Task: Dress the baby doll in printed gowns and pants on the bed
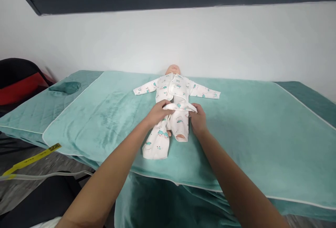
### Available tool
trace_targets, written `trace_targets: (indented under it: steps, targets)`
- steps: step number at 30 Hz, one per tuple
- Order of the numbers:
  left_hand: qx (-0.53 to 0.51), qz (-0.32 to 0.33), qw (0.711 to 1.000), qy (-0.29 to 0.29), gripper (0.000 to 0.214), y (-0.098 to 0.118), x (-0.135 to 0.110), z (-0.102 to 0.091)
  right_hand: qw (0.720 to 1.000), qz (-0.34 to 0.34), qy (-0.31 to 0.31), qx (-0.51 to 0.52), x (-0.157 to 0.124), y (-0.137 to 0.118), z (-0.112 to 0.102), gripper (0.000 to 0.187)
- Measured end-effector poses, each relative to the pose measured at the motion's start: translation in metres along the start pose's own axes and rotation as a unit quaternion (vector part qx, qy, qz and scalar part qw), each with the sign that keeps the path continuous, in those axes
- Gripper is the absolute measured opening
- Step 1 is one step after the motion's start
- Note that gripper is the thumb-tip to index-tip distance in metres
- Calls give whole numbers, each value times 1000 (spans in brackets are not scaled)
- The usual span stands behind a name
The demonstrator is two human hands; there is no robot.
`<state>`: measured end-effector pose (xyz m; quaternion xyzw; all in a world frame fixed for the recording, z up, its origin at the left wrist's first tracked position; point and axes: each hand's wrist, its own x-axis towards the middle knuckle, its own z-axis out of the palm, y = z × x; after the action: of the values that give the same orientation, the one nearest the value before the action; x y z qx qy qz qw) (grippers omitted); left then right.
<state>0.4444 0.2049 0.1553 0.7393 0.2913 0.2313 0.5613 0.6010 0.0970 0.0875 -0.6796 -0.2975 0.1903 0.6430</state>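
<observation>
A baby doll [172,69] lies on its back on a teal towel [236,133], head toward the wall, arms spread. It wears a white sleepsuit [173,88] printed with small teal figures. My left hand [157,113] grips the bunched fabric at the doll's waist from the left. On the other side, my right hand [198,118] pinches the same waistband [180,106]. One trouser leg [156,145] lies empty toward me, while a doll foot [180,136] peeks from the other leg.
The towel covers a teal padded table [31,112] set against a white wall [236,42]. A face hole [65,88] shows at the table's left end. A black and red bag [18,81] sits far left. A yellow tape [31,158] hangs below the left edge.
</observation>
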Motion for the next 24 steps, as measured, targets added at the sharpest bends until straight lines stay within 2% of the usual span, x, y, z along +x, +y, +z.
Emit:
trace_targets:
  steps: [2,5,7,11,14,16,21,22,24]
  targets:
    - [-80,-25,995,-57,32,-5,-8,-12,1000,-18,-23,0,-1,-5,-2,36]
    - [-201,-66,975,-66,37,-16,-16,-21,997,-55,-47,-20,-3,-23,-6,38]
    - [-263,-72,961,-55,42,-23,-17,-18,990,-98,-82,-52,-6,-41,-6,38]
    - [-304,-63,949,-51,44,-21,-16,-5,953,-161,-210,-144,-12,-78,2,34]
    - [-273,-45,959,-64,41,-10,-16,-5,930,-134,-252,-230,-8,-98,12,26]
    - [-253,-25,965,-67,40,-4,-16,-11,923,-101,-271,-252,-1,-108,16,25]
    - [-246,-28,958,-142,46,-9,-16,-22,939,-34,-304,-158,21,-119,16,30]
    - [-262,-29,955,-136,46,-11,-15,-20,943,-18,-307,-127,23,-119,16,29]
    - [-315,-24,945,-82,45,-15,-11,-14,943,20,-327,-58,24,-117,19,29]
